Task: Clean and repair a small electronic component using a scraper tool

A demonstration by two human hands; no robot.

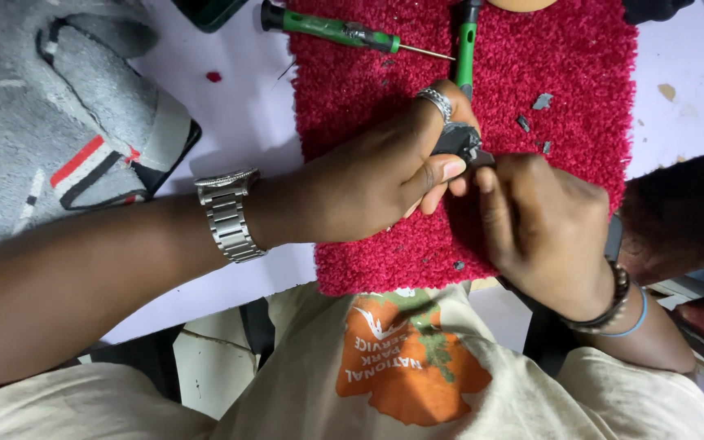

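Both of my hands meet over a red shaggy mat [580, 73] on a pale table. My left hand [376, 175], with a silver ring and a steel wristwatch, pinches a small dark grey part [459, 140] between thumb and fingers. My right hand [543, 224], wearing bead and blue bracelets, grips the same part from the right. A green-handled screwdriver [466, 45] stands just behind my left fingers; which hand holds it is hidden.
A second green screwdriver [336, 29] lies across the mat's top left edge. Small grey fragments [541, 102] are scattered on the mat. A grey patterned cloth [34, 114] covers a dark object at left. Another person's arm [678, 220] is at right.
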